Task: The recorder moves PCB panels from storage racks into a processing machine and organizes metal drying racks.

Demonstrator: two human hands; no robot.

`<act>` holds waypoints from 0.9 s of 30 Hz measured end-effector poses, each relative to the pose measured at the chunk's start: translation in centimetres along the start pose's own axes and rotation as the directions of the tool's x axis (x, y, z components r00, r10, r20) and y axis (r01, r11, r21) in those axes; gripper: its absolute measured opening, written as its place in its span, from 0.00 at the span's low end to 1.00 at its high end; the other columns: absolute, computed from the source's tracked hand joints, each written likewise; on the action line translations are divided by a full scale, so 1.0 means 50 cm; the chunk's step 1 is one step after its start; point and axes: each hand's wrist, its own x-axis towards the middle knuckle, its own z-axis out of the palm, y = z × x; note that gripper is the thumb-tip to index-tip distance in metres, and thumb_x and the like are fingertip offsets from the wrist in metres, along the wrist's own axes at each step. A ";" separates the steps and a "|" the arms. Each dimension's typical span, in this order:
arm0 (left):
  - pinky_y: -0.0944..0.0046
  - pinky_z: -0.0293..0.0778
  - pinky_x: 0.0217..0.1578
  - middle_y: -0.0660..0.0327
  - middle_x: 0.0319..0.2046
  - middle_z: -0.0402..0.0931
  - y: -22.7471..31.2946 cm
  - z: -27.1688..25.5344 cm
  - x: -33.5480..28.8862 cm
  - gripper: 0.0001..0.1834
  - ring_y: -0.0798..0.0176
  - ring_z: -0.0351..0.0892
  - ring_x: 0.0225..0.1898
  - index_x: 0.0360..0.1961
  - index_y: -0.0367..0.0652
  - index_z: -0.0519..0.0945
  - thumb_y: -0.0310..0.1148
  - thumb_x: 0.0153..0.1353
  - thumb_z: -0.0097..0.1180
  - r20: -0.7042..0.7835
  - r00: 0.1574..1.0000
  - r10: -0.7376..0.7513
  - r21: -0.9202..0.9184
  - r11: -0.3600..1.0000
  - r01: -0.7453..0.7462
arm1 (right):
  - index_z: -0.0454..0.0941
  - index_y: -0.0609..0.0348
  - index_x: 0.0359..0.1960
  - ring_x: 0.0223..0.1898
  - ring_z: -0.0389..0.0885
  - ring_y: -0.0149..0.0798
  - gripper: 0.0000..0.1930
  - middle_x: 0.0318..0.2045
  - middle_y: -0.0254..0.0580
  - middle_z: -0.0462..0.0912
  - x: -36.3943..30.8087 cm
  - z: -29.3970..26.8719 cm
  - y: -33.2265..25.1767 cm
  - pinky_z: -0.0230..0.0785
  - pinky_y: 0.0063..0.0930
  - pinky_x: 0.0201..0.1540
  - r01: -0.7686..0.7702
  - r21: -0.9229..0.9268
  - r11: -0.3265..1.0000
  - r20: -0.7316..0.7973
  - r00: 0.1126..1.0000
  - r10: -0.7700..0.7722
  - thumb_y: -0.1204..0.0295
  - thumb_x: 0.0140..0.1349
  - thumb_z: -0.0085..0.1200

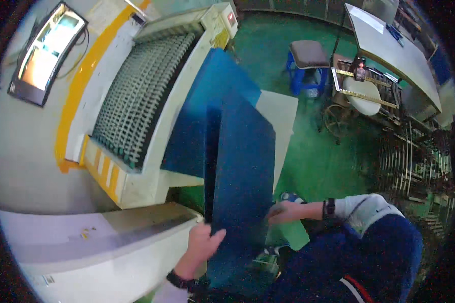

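Observation:
A large dark blue panel [245, 151] with cut corners stands tilted in front of me, between my hands. My left hand [199, 245] is at its near left edge, thumb lying over the face and the other fingers curled. On the opposite edge, the fingers of my right hand [286, 211] are closed together against the panel's rim. Behind it and to the left leans another blue sheet [189, 136], with a dark gap between the two. A pale flat sheet [283, 113] shows past the panel's right side.
At left stands a machine with a bed of many small rollers [144, 96] and yellow-striped edging. A white casing [121, 252] lies near my left arm. Beyond are a blue stool [308, 60] with a cushioned top, a wheeled cart [361, 96] and a grey table [394, 50].

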 end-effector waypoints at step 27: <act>0.50 0.63 0.55 0.56 0.51 0.72 -0.240 0.061 0.369 0.18 0.48 0.67 0.53 0.44 0.44 0.79 0.31 0.49 0.61 -0.633 0.758 0.157 0.339 0.937 0.089 | 0.80 0.66 0.37 0.33 0.77 0.27 0.11 0.30 0.36 0.82 0.021 -0.154 0.111 0.70 0.25 0.39 -0.364 0.139 0.921 -0.153 0.911 0.383 0.71 0.57 0.57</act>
